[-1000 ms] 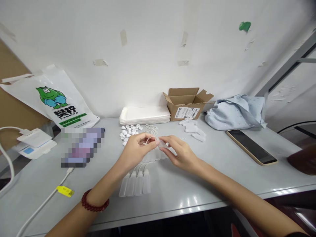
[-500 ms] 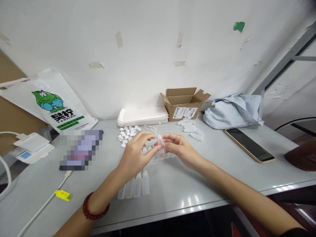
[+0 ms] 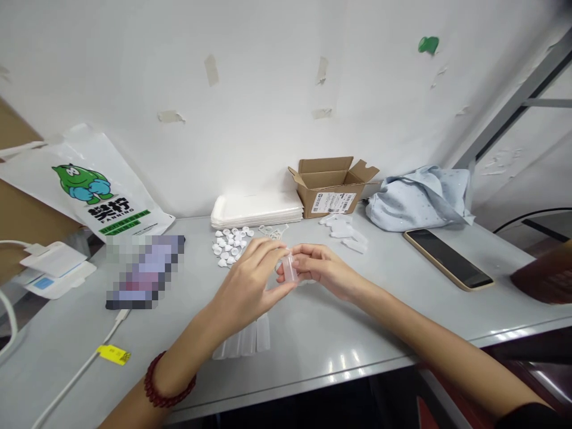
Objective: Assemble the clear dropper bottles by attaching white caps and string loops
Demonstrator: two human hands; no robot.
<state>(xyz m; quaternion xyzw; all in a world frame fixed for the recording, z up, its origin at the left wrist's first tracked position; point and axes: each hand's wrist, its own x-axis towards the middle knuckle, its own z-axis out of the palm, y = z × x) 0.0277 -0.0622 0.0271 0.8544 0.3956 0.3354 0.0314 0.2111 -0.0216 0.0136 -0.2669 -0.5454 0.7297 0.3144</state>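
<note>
A small translucent plastic squeeze bottle [image 3: 290, 269] is upright, slightly tilted, between my hands above the table. My right hand [image 3: 324, 268] is closed around its right side, fingers wrapped behind and thumb in front. My left hand [image 3: 252, 277] grips it from the left, fingertips at the top and thumb by the base. The bottle's top is partly hidden by the left fingers. Several similar bottles [image 3: 245, 341] lie in a row below my left hand, their upper ends covered by it. Loose white caps [image 3: 229, 245] are spread beyond that hand.
White flat packs [image 3: 257, 211] are stacked against the wall beside an open cardboard box [image 3: 328, 187]. Clear plastic pieces [image 3: 343, 229] lie before the box. A blue cloth bag [image 3: 417, 199] and phone [image 3: 448, 260] are at right; another phone [image 3: 149, 271], cable and white bag [image 3: 89, 185] at left.
My left thumb has moved down from the bottle's middle to near its base, and the left hand is more spread. The bottle stays in my right hand. The view has shifted slightly.
</note>
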